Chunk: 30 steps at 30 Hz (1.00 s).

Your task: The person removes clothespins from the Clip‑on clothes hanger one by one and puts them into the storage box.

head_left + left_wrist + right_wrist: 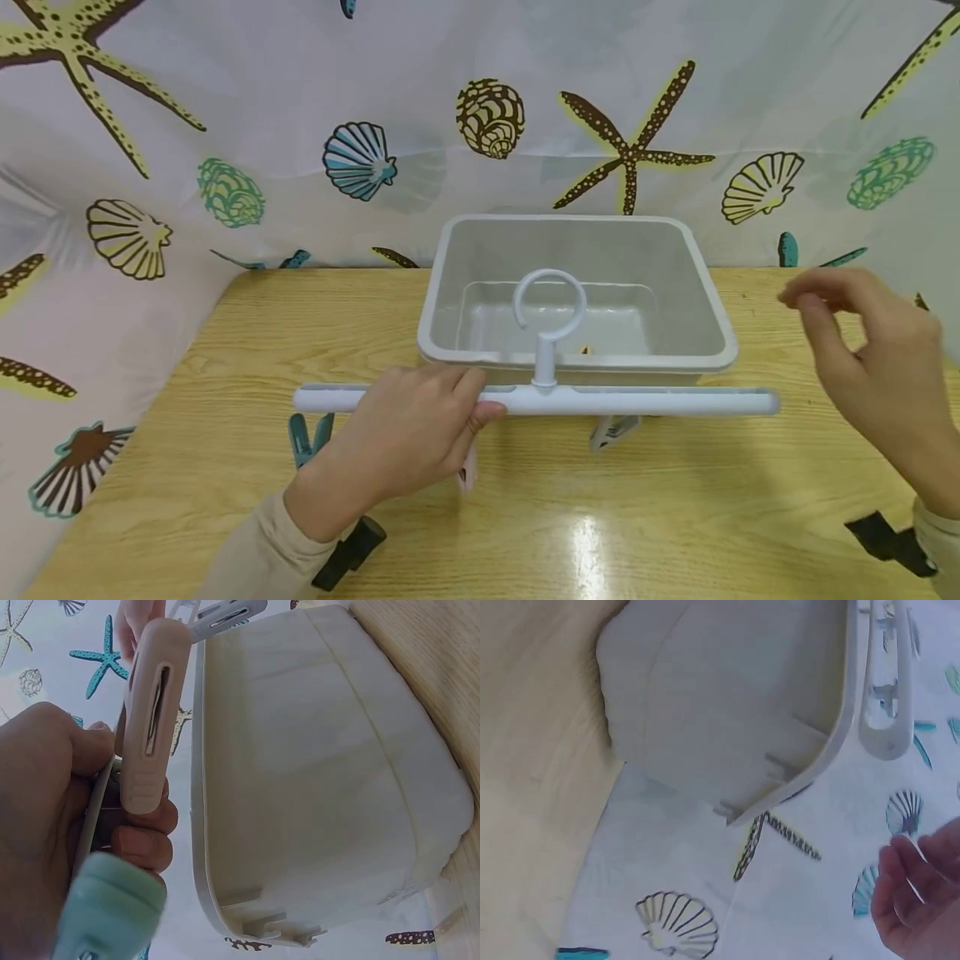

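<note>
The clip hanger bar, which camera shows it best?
The head view: the whole hanger bar with its ring hook, gripped by the left hand. The left wrist view shows only close-up clips; the right wrist view only one end.

Just behind the grip I note a pale grey plastic tub, rectangular with rounded corners, open side up. A small orange speck lies on its floor; I cannot tell what it is. The left wrist view shows the tub's outer wall close beside the grip. Below the grip and out to both sides runs a light wooden table, with a glare patch nearer to me. Well beyond the grip hangs a white curtain printed with starfish and shells.
</note>
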### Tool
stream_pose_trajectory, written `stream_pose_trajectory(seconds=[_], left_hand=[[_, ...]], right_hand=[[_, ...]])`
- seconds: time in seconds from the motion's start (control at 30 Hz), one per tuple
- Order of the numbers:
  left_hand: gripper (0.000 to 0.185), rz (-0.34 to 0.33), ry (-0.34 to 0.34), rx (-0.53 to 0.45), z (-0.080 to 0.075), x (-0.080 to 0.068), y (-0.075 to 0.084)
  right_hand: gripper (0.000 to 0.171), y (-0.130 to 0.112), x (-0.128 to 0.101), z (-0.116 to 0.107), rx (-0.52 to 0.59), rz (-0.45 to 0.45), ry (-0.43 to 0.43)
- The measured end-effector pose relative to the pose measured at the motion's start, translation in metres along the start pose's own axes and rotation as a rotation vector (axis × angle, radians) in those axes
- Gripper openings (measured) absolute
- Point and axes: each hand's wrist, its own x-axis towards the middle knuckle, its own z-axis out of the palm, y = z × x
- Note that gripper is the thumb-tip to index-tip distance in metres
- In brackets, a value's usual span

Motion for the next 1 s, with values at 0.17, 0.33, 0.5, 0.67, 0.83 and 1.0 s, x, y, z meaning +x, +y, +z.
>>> stream_pose_trajectory(seconds=[0.17,0.33,0.5,0.67,0.83,1.0], left_hand=[[0.055,0.029,0.055,0.018,0.000,0.002,0.001],[0.056,0.074,0.153,0.046,0.001,0.005,0.002],[0.054,0.099,0.219,0.031,0.001,0.007,0.003],[0.054,0.106,0.224,0.021,0.000,0.007,0.004],[0.055,0.102,0.217,0.038,0.000,0.007,0.005],[0.055,0.081,0.190,0.053,0.000,0.006,0.007]], right_hand=[[0.024,0.013,-0.040,-0.007,0.342,0.258,0.204],[0.026,0.024,-0.064,0.002,1.042,0.462,0.358],[0.024,0.020,-0.081,0.019,1.289,0.638,0.111],[0.030,-0.006,-0.088,0.038,1.119,0.468,-0.326],[0.046,-0.040,-0.088,0.056,1.119,0.323,-0.567],[0.054,-0.061,-0.083,0.069,1.255,0.380,-0.594]])
